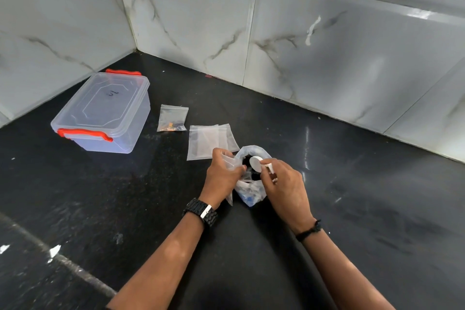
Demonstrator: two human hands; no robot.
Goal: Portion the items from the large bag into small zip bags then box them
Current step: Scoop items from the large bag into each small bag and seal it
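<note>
Large bag (251,191) of mixed small items standing on the dark worktop (377,209), mouth open, right in front of the two hands. Left hand (221,173) curled round an empty small zip bag (230,161), pinching it at the large bag's left edge. Right hand (284,184) closed on small white pieces (270,167) at the large bag's mouth, with a round white piece (256,163) showing just beyond the fingertips; exact grip on that disc hard to tell. Black watch (203,211) on the left wrist, thin black band (309,230) on the right. Just behind the left hand, a loose stack of empty zip bags (208,141) lying flat on the worktop. Further left, apart from the stack, one filled zip bag (172,118) with small orange and dark bits at its bottom. Well to the left, near the corner, a clear plastic box (105,113) with red latches, lid on. Marble-patterned wall tiles (327,45) behind everything.
</note>
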